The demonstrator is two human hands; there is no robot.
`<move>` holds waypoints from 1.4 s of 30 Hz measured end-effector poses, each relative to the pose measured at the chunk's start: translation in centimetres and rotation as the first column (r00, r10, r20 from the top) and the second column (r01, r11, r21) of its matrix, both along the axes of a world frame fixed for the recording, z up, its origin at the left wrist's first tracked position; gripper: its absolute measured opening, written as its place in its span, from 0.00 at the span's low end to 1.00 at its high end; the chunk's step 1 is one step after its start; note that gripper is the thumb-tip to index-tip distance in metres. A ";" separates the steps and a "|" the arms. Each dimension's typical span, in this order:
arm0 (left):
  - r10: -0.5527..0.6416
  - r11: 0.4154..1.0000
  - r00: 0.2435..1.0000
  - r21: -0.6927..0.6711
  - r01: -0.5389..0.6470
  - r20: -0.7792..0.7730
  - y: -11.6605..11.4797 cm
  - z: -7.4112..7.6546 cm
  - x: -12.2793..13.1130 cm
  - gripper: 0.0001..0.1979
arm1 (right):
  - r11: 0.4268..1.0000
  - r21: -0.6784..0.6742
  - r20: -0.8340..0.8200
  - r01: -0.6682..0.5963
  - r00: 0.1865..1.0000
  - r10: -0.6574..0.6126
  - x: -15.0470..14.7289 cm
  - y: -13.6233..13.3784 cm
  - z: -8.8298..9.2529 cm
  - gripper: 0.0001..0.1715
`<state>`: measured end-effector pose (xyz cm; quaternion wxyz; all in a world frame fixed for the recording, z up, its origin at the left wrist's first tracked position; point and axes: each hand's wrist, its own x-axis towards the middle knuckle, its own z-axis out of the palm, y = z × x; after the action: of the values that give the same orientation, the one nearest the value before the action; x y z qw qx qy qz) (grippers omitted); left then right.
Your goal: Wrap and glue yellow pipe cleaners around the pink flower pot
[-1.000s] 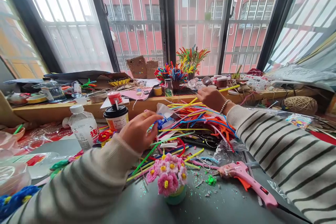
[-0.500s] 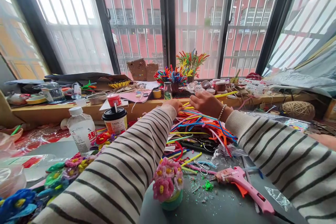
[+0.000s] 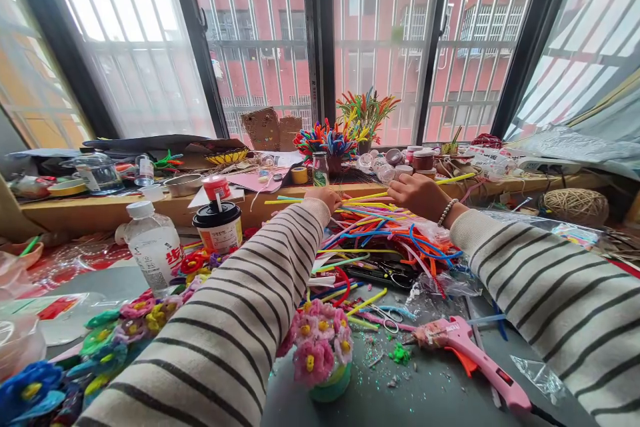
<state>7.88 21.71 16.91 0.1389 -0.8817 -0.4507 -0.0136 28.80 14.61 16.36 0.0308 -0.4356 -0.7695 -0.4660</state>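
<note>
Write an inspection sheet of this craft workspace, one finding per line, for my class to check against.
Surface: gray tabletop, with glitter and a green scrap in front.
Work things: pile of fuzzy stems, tangled and many-colored.
Clutter: pink glue gun, scissors, pot of pink flowers, lidded cup, clear bottle.
Left hand: at the pile's far left; grip hidden.
Right hand: fingers closed on a yellow stem.
Cables: black cable from the glue gun's handle, leaving the picture; plug not seen.
Surroundings: crowded wooden ledge and barred windows behind.
</note>
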 end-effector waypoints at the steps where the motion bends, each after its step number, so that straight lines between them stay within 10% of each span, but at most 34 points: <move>1: 0.001 1.000 1.000 0.003 -0.001 -0.001 0.0 0.0 0.2 0.14 | 1.000 -0.002 -0.001 0.010 1.000 -0.010 0.3 0.0 -0.1 0.16; 16: 0.041 0.979 0.993 0.193 -0.062 0.111 2.5 -0.6 -4.8 0.12 | 0.940 0.168 -0.276 0.296 0.930 -0.243 9.0 -3.1 0.3 0.14; 24: -0.067 0.972 0.980 0.235 0.021 0.189 3.0 -1.0 -3.5 0.16 | 0.937 0.298 -0.544 0.184 0.839 0.009 5.5 -7.0 2.5 0.15; 26: -0.085 0.973 0.972 0.228 0.034 0.219 2.9 -0.9 -3.9 0.19 | 0.938 0.331 -0.714 0.100 0.677 0.179 3.9 -8.6 3.1 0.14; 31: -0.137 0.970 0.934 0.235 0.059 0.330 -0.4 1.5 -5.9 0.15 | 0.938 0.311 -0.944 -0.153 -0.169 0.285 0.0 -11.6 2.7 0.09; 33: -0.177 0.967 0.903 0.241 0.086 0.391 -3.2 2.6 -6.6 0.16 | 0.906 0.350 -0.889 -0.239 -0.390 0.241 -1.5 -12.6 1.9 0.08; 37: -0.408 0.912 0.720 0.282 0.297 0.562 -10.9 2.2 -7.2 0.19 | 0.895 0.338 -0.777 -0.291 -0.622 0.091 -4.5 -14.5 0.1 0.06; 42: -0.596 0.791 0.687 0.453 0.412 0.416 -21.2 -3.0 -7.0 0.25 | 0.849 0.336 -0.705 -0.407 -0.707 -0.060 -7.6 -17.3 -2.6 0.06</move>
<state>0.90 0.51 13.96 0.1397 -0.8959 -0.1983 -0.3723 21.16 -2.68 13.74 0.7526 -0.3907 -0.4156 0.3290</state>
